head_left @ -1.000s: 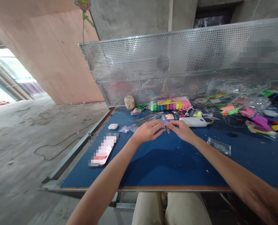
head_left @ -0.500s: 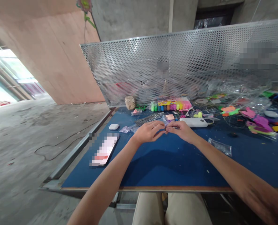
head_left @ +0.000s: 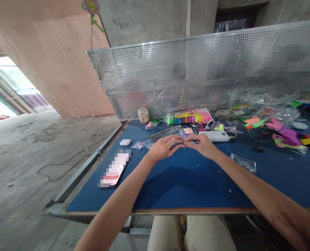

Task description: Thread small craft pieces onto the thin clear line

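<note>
My left hand point(head_left: 164, 147) and my right hand point(head_left: 200, 143) meet fingertip to fingertip above the blue tabletop point(head_left: 181, 188). Both have their fingers pinched on something too small to make out. Just behind my right hand lies a white power strip point(head_left: 219, 136). A bundle of thin wires point(head_left: 167, 131) and a small piece of peach clay point(head_left: 188, 130) are behind my hands. Farther back is a pack of colourful clay tubes point(head_left: 188, 116).
A phone point(head_left: 115, 169) and a white earbud case point(head_left: 125, 142) lie at the left. Clear plastic bags point(head_left: 243, 163), purple foam shapes point(head_left: 288, 134) and other craft pieces spread over the right side. A perforated metal panel point(head_left: 149, 76) stands along the back.
The view has shifted slightly. My hands stay together at nearly the same place, with the fingertips a little changed in position.
</note>
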Tool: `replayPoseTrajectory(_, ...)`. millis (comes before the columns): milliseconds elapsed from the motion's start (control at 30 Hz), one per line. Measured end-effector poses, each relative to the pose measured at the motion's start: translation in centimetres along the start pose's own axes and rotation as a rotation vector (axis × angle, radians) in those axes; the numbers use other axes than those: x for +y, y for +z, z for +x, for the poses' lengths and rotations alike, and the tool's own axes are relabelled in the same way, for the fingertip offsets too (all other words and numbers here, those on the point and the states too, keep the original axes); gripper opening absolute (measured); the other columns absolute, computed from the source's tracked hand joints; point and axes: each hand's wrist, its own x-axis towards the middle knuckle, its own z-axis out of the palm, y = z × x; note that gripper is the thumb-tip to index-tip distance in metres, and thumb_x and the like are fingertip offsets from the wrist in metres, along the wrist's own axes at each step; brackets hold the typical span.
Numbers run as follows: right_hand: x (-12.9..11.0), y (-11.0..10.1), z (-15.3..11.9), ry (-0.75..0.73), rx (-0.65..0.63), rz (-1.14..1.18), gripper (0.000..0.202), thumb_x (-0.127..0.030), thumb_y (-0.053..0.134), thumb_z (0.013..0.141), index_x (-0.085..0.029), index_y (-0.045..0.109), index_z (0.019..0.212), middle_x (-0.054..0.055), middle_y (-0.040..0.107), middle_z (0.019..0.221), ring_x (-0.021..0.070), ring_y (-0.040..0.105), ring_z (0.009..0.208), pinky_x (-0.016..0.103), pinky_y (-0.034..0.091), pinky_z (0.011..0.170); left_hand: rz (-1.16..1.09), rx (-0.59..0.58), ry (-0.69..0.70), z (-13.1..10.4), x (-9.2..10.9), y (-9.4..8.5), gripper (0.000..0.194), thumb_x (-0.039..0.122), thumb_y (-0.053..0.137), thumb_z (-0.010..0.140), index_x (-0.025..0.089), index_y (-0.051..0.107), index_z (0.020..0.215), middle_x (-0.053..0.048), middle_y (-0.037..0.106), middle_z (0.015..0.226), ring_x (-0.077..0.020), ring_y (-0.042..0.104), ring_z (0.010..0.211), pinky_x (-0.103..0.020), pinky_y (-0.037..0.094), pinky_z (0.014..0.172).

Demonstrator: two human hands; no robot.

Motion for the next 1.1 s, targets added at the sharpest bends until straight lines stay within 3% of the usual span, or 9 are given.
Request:
replayPoseTrajectory(200,0.2,0.2,-0.2,-0.032,0.057,-0.042,0.016,-0.036,0.068,0.085,-0.026,0.078,0.080,0.004,0.074,0.087,0.0237,0.064,0.087,0.037,0.046,0.080,-0.122,-0.022,-0.156,0.4,0.4,0.2,0.014,0.026,0.056,0.095,0.018,0.062,0.104,-0.008,0.070,0.100,-0.0169,0.066,0.097,-0.033,0.054,0.087)
replayPoseTrajectory(400,0.4,0.2,-0.2,-0.043,0.065,-0.036,0.017,-0.037,0.067,0.085,-0.026,0.078,0.079,0.004,0.074,0.087,0.0241,0.064,0.086,0.037,0.046,0.079,-0.190,-0.064,-0.267,0.9,0.6,0.1,0.020,0.033,0.054,0.096,0.017,0.064,0.095,-0.007,0.068,0.090,-0.0150,0.063,0.078,-0.028,0.051,0.072)
replayPoseTrajectory(833,1.0,0.3,-0.2,-0.046,0.079,-0.003,0.017,-0.039,0.069,0.083,-0.025,0.079,0.080,0.005,0.074,0.088,0.0239,0.065,0.085,0.037,0.048,0.081,-0.287,-0.013,-0.347,1.6,1.6,0.4,0.024,0.035,0.051,0.096,0.016,0.064,0.089,-0.007,0.067,0.086,-0.0146,0.060,0.076,-0.027,0.047,0.071)
replayPoseTrajectory(1100,0.7,0.5,-0.3,-0.021,0.085,0.007,0.019,-0.041,0.069,0.084,-0.025,0.078,0.080,0.005,0.073,0.084,0.0246,0.064,0.083,0.038,0.047,0.079,-0.326,0.011,-0.515,2.0,2.1,0.8,0.028,0.036,0.053,0.095,0.016,0.065,0.079,-0.002,0.067,0.075,-0.0113,0.058,0.065,-0.022,0.044,0.063)
